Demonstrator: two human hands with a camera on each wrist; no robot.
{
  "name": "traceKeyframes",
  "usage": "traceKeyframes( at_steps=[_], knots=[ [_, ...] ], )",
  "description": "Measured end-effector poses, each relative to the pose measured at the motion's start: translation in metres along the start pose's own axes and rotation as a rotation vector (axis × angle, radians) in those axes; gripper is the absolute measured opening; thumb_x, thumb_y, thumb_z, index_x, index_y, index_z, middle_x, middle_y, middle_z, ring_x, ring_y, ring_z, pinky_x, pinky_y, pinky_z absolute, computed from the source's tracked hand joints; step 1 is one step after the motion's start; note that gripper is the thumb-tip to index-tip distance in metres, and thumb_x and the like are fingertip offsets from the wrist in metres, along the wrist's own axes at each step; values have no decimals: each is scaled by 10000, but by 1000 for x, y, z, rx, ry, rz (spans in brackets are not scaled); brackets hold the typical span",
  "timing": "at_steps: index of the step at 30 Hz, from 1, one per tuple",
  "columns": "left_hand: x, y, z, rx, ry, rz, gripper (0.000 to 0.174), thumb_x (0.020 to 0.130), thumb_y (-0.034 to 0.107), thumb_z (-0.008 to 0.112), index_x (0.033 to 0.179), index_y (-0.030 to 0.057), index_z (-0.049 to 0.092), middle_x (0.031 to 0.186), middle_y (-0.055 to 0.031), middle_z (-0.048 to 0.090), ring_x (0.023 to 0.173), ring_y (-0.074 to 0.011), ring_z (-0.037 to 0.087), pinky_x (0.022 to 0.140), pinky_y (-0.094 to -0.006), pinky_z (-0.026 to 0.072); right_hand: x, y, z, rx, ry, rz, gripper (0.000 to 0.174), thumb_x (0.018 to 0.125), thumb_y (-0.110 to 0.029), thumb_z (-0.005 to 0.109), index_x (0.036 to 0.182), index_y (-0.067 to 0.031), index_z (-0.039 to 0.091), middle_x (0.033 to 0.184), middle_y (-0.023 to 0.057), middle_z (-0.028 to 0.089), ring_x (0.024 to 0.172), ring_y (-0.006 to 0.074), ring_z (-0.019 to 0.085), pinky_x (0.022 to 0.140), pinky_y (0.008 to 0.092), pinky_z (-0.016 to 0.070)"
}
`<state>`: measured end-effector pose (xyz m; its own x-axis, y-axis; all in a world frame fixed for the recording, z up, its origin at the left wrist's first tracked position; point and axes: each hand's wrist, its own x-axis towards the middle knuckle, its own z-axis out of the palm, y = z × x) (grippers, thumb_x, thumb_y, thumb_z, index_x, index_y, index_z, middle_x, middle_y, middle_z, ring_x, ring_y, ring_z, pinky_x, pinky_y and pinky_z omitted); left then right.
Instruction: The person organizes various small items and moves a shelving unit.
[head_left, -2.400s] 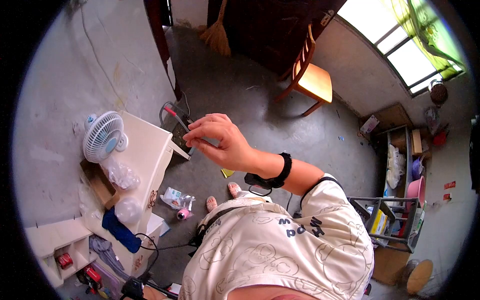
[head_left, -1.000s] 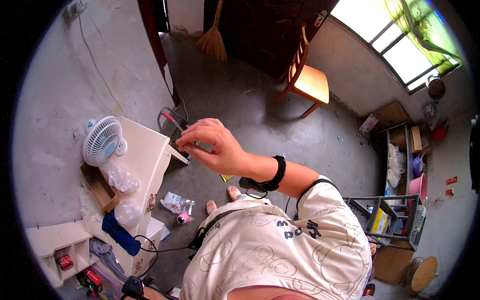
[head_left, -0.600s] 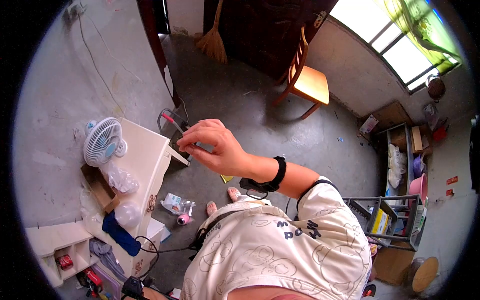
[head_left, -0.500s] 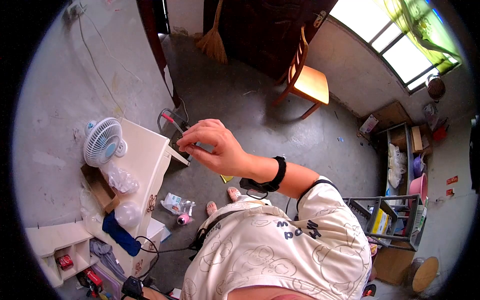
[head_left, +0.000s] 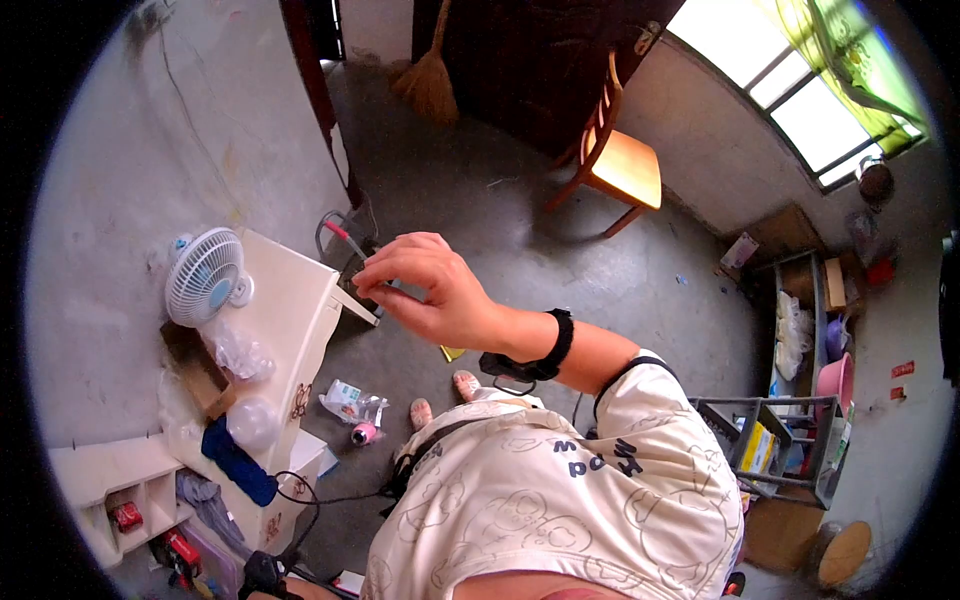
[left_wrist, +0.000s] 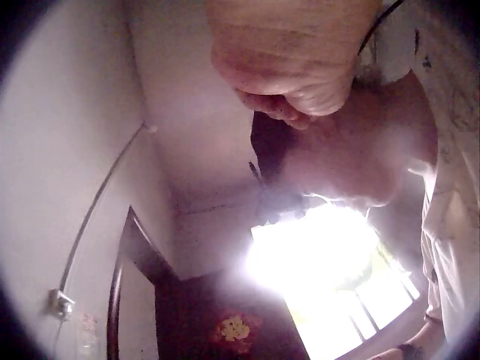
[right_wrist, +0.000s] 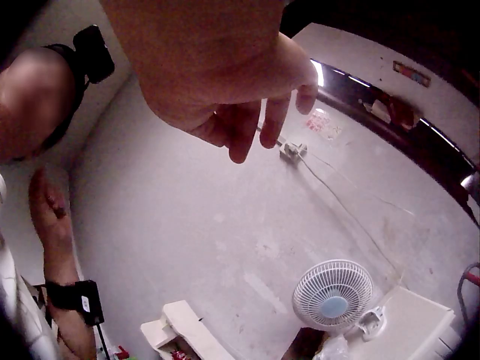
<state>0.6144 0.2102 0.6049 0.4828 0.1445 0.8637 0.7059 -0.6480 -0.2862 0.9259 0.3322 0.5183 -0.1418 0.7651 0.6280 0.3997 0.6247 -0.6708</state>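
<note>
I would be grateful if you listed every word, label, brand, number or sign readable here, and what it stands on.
"w": a dark letter shape on the shirt as pictured; it may be upside down, and the neighbouring letters make no certain word.
Packet on the floor: print too small.
Red wall stickers: too small.
Red item in the cubby: too small.
Sticker by the socket: too blurred.
</note>
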Motion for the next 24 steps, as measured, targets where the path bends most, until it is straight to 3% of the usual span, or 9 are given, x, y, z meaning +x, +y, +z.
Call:
traceKeyframes(
  at_steps=[3,5,6,7,8,10,12,14,24],
  knots=[
    [-72,-3,-3,697,-452,-162,225,898,207,430,856,44,580,850,-118,591,758,-270,567,691,-367,451,-5,-3,3,-48,-14,-7,162,755,-43,606,909,-81,642,871,29,635,873,187,579,812,322,382],
    [-31,-7,0,-193,-422,-435,177,874,118,486,918,2,613,911,-140,628,834,-264,588,741,-350,466,-7,-9,13,42,-65,32,175,778,-46,599,946,-77,638,904,44,635,853,174,584,792,303,408],
    [-17,0,31,-319,-390,-537,153,862,72,497,903,-18,613,783,-98,616,692,-175,574,627,-275,458,-9,-14,19,97,-78,-1,175,778,-46,599,946,-77,638,904,44,635,853,174,584,792,303,408],
    [-30,10,48,-657,-390,-1005,152,868,54,481,877,-28,608,660,-28,551,541,-75,484,485,-205,379,-15,-21,25,243,-123,137,172,797,-60,595,965,-62,630,921,50,632,854,158,581,786,287,422],
    [-44,17,58,-888,-268,-1251,125,856,27,507,931,-29,589,788,-100,632,468,-70,481,415,-196,379,-17,-28,37,385,-179,277,173,817,-74,591,985,-48,622,937,55,629,854,142,579,780,272,435],
    [-46,26,74,-1017,-267,-1499,123,879,55,495,905,-25,585,821,-76,621,460,-37,433,421,-180,364,-19,-40,56,638,-245,440,179,832,-89,583,999,-30,611,941,56,624,860,131,574,780,260,442],
    [-48,32,79,-1068,-271,-1554,145,891,92,485,892,-14,585,631,-23,547,443,-29,413,408,-173,330,-18,-52,72,975,-329,722,200,851,-112,576,1012,5,590,933,50,614,879,114,567,810,251,442],
    [-45,37,79,-1057,-300,-1578,175,898,129,483,885,-6,594,505,21,459,424,-28,398,394,-172,304,-22,-59,86,1072,-351,739,210,851,-112,576,1018,15,584,921,45,613,880,110,565,801,243,445],
    [-53,62,75,-823,-227,-1514,147,880,106,509,912,-3,601,559,1,532,445,-56,466,422,-195,367,-34,-68,112,1293,-364,960,168,862,-219,556,880,-57,596,793,-2,592,729,77,515,674,220,387]
  ],
)
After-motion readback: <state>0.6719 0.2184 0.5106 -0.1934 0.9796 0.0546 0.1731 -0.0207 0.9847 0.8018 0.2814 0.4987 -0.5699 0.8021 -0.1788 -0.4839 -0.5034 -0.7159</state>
